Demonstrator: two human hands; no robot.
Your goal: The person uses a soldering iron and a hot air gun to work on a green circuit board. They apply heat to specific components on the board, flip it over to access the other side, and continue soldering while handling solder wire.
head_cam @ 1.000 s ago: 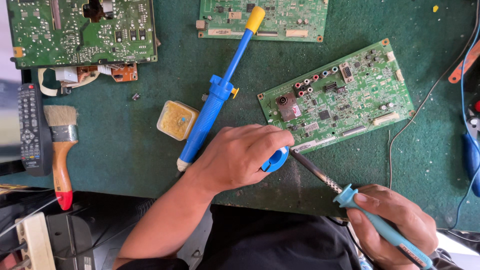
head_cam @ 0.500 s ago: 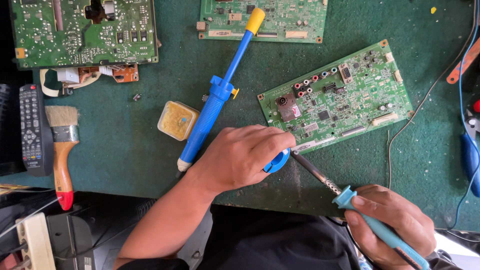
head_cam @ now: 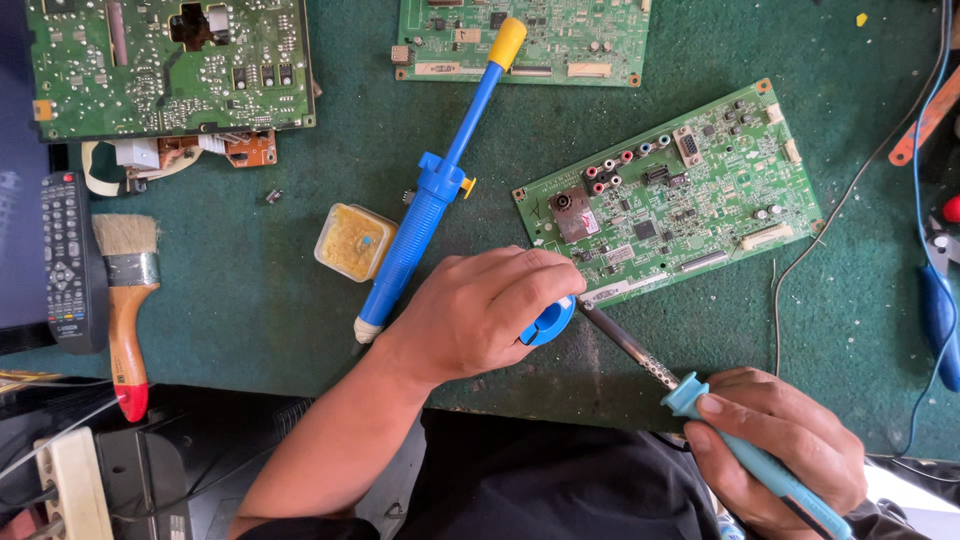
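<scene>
Holding a blue solder spool [head_cam: 548,322] in my closed left hand [head_cam: 480,312] at centre frame, I am gripping the soldering iron [head_cam: 690,395] in my right hand [head_cam: 785,450], tip beside the circuit board [head_cam: 670,195]; slipping risks burning my fingers.

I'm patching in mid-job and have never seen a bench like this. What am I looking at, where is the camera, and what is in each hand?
There is one view, from a camera worn on the person's head, looking down at a green work mat. No machine is involved, only two bare hands. The right hand grips a soldering iron with a light blue handle, its tip pointing at the near edge of a green circuit board. The left hand holds a small blue spool right beside that tip. Also on the mat are a blue desoldering pump with a yellow cap, a yellow tin, a paintbrush, a remote control and two more boards at the top.
</scene>
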